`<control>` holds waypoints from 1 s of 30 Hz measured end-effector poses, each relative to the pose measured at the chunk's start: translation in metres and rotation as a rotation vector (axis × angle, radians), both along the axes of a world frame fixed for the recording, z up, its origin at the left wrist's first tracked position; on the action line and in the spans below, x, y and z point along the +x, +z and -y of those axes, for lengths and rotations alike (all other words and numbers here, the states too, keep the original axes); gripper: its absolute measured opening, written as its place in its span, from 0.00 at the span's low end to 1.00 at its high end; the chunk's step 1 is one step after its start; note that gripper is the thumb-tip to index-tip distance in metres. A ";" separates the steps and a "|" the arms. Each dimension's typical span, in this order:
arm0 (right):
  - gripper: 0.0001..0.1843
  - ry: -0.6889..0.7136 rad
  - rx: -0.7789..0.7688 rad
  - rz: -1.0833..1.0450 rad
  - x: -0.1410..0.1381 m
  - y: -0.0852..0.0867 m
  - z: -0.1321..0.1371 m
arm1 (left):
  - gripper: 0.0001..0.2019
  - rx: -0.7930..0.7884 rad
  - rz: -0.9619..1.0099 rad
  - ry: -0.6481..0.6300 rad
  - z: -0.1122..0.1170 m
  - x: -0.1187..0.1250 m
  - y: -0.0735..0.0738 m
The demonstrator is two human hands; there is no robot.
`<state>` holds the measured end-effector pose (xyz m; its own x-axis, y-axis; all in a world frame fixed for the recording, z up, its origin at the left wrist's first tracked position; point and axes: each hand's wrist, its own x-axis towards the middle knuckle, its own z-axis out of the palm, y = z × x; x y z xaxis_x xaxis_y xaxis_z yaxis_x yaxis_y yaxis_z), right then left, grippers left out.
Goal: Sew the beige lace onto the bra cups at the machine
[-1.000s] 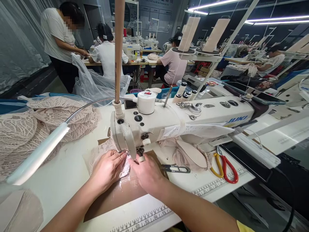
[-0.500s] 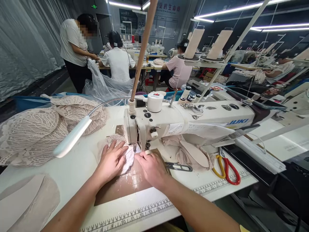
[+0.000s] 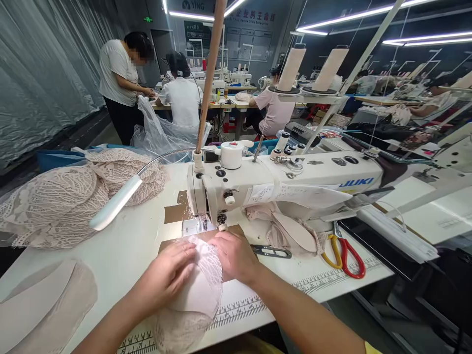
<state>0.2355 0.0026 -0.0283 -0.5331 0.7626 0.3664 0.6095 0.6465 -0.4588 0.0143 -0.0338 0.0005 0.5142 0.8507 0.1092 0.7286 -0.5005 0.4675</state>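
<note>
A pale pink lace cup piece (image 3: 201, 290) lies in front of the sewing machine (image 3: 236, 182), its lower part hanging over the ruler-marked front edge of the table. My left hand (image 3: 171, 270) grips its left side, fingers bent and close together over the lace. At its upper right edge my right hand (image 3: 234, 253) has its fingers curled in, and the fingertips are partly hidden. Both hands are just before the needle area (image 3: 202, 223), where the metal plate shows bare. Black thread snips (image 3: 273, 251) lie right of my right hand.
Lace pieces (image 3: 70, 196) are heaped at the left behind a lamp (image 3: 116, 204). Cup pieces (image 3: 47, 305) lie at the front left, others (image 3: 291, 231) under the machine arm. Scissors (image 3: 342, 253) with yellow and red handles rest at the right. Several people sit or stand beyond.
The lace piece has come out from under the needle toward me and now lies between my hands. My left hand has moved back toward the front edge; my right hand stays near the needle.
</note>
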 end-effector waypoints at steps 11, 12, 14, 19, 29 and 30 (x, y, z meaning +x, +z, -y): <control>0.14 -0.085 -0.011 0.377 -0.007 0.011 0.003 | 0.24 0.143 -0.228 -0.067 -0.021 0.018 -0.008; 0.13 -0.094 -0.016 0.383 -0.008 0.011 0.003 | 0.24 0.148 -0.242 -0.058 -0.022 0.017 -0.008; 0.13 -0.103 -0.028 0.391 -0.009 0.011 0.002 | 0.25 0.146 -0.257 -0.058 -0.024 0.017 -0.008; 0.15 -0.123 -0.030 0.366 -0.011 0.010 0.002 | 0.27 0.119 -0.263 -0.068 -0.031 0.014 -0.008; 0.13 -0.168 -0.021 0.356 -0.014 0.001 -0.001 | 0.27 0.071 -0.297 -0.163 -0.048 0.005 -0.003; 0.12 -0.170 -0.023 0.355 -0.014 0.001 -0.001 | 0.27 0.074 -0.291 -0.174 -0.050 0.005 -0.001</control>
<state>0.2211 0.0035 -0.0273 -0.4888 0.8569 0.1637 0.8305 0.5145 -0.2135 0.0193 0.0160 -0.0008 0.6697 0.7426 -0.0057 0.7268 -0.6538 0.2104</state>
